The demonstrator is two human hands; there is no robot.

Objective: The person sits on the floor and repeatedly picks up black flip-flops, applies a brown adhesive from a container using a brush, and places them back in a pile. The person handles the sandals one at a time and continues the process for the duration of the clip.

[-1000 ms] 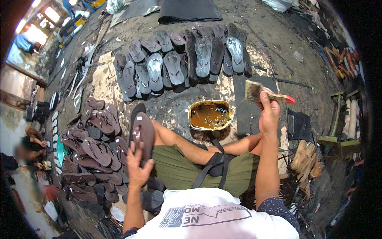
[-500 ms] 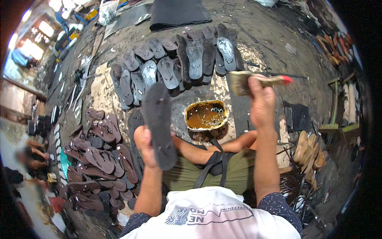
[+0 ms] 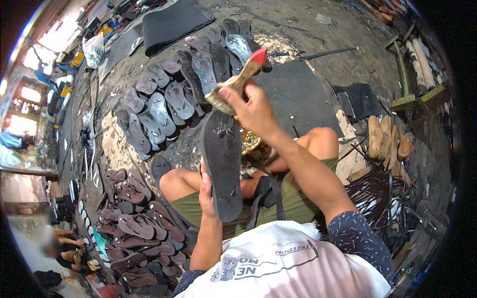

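Note:
My left hand (image 3: 206, 191) grips a dark sandal sole (image 3: 222, 171) by its side, holding it up over my lap with its flat face toward me. A wet-looking patch and small marks show near its upper end. In my right hand (image 3: 256, 111) is a paintbrush (image 3: 243, 74), its red-tipped handle pointing up and away. The bristles are at the sole's upper end; whether they touch it I cannot tell. Behind the sole and my right wrist, a tub (image 3: 251, 141) of brown liquid is mostly hidden.
Rows of dark sandals (image 3: 159, 114) lie ahead, some coated shiny. A pile of brown sandals (image 3: 139, 226) is at my left. Black sheeting (image 3: 176, 25) lies farther off. Wooden blocks (image 3: 380, 139) and a wooden frame (image 3: 420, 99) stand right. Another person's hands (image 3: 74, 243) show at far left.
My right hand has brought the brush leftward from beyond the tub to the sole's upper end. The sole has shifted right, in front of the tub. The whole view has turned.

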